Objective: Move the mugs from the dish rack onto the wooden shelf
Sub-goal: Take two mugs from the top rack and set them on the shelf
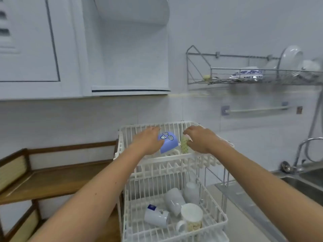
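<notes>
A white two-tier dish rack point(176, 158) stands in front of me. In its top tier my left hand point(148, 140) is wrapped around a blue mug point(168, 142) with black spiral marks, tilted. Beside it my right hand point(201, 139) grips a pale green patterned mug point(184, 145), upright. The lower tier holds several white mugs: one with a blue label lying on its side point(156, 216), one upside down point(173, 199), another point(191, 191) behind it, and a cream mug with a yellow pattern point(192, 218). The wooden shelf point(52, 182) is to the left, its top board bare.
A white cupboard point(70, 49) hangs above the shelf. On the right wall a metal rack point(244, 75) carries plates and bowls, with a towel bar point(258, 110) below. A steel sink point(300, 182) and a tap point(304, 147) lie at the right edge.
</notes>
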Motion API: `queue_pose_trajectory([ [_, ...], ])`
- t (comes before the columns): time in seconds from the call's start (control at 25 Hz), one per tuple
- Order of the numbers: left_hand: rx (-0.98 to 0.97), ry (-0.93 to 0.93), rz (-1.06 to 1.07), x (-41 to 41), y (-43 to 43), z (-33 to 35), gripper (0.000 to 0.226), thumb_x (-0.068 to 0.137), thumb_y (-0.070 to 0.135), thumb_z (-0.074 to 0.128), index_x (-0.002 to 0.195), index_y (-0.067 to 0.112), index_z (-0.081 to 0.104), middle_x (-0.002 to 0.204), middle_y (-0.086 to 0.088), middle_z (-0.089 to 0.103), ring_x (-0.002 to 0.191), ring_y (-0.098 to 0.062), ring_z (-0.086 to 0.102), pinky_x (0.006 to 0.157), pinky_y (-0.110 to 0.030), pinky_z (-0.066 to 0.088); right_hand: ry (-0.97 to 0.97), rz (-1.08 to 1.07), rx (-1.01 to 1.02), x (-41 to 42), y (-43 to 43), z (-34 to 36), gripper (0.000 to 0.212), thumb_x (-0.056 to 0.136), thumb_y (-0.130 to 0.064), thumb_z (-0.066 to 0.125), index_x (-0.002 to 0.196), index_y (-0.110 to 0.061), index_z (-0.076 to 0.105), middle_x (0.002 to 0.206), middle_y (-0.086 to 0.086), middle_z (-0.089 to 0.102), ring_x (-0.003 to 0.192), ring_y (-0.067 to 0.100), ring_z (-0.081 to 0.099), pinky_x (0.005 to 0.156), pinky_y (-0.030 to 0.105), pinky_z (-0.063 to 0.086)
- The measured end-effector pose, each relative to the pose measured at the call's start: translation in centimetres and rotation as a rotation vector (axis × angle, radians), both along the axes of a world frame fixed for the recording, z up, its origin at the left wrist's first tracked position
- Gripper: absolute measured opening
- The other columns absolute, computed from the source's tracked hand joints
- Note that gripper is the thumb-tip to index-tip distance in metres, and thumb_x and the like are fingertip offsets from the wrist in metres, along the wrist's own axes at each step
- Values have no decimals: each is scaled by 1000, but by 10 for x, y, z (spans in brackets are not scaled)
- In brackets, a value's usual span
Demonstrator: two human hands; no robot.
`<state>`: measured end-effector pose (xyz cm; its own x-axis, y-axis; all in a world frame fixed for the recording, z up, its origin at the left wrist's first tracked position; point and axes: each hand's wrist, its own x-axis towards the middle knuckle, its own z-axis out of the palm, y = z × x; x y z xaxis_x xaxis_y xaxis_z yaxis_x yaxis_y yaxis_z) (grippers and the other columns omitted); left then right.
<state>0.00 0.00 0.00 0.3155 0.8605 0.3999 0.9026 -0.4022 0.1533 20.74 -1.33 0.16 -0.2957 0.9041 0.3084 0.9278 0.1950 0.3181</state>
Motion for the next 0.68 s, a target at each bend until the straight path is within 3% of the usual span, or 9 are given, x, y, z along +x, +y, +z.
queue_pose_trajectory([
  [0.16,-194,136,76,28,26,2,60,87,48,52,136,14,39,138,-8,49,121,-29,49,95,-38,43,-408,-20,-162,11,37,18,61,86,-16,55,142,-27,34,151,-2,29,137,22,30,103,43,36],
  [0.36,-297,209,160,43,49,-4,94,76,56,66,147,16,19,137,-8,48,119,-29,51,96,-40,45,-747,99,-161,19,78,16,81,77,-23,74,143,-36,28,149,-3,33,131,23,38,96,40,37],
  [0.48,-281,208,189,45,57,-13,108,68,57,74,148,14,14,136,-8,51,118,-30,53,92,-37,46,-809,130,-200,21,92,12,95,70,-22,80,144,-39,23,148,-2,31,129,28,37,93,42,41],
  [0.68,-195,41,176,37,60,-28,98,66,51,76,141,15,24,129,-12,51,110,-32,54,75,-31,40,-747,222,-126,33,98,17,91,60,-33,81,136,-34,32,134,-1,43,109,30,47,84,38,48],
])
